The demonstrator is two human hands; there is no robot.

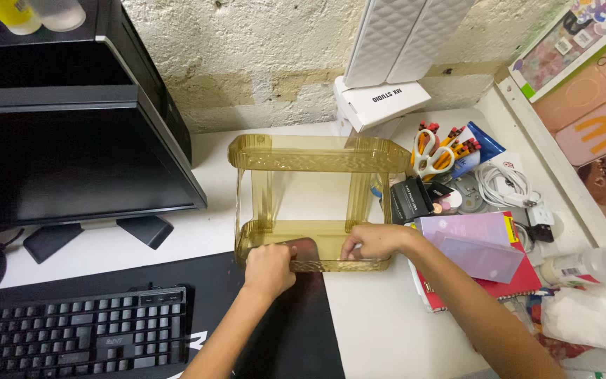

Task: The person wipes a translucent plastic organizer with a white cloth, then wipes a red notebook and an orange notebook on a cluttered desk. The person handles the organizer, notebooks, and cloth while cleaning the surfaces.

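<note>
Amber plastic rack (313, 163), a translucent 2-tier shelf, lies tipped on its side on the white desk (373, 316), its upper tray toward the wall and its lower tray (331, 261) nearest the person. Both hands work at that near tray. The left hand (269, 268) is curled closed over a dark, flat, phone-shaped item (304, 250) held against the tray rim. The right hand (374, 241) pinches the rim's right end with bent fingers, thumb hidden, so how tightly it grips I cannot tell.

Risks, as I judge them: the rack rests on narrow edges, so an uneven pull from 1 hand could twist the thin posts or rock it over. Just beside its right end sit a small black box (409, 200), scissors (429, 156) and a white cable (503, 184); a sideways shove would push into them. The dark item could slip from the left hand onto the black mat (296, 337), near the keyboard (78, 333). The monitor (71, 154) stands close on the left, leaving little room to swing.
</note>
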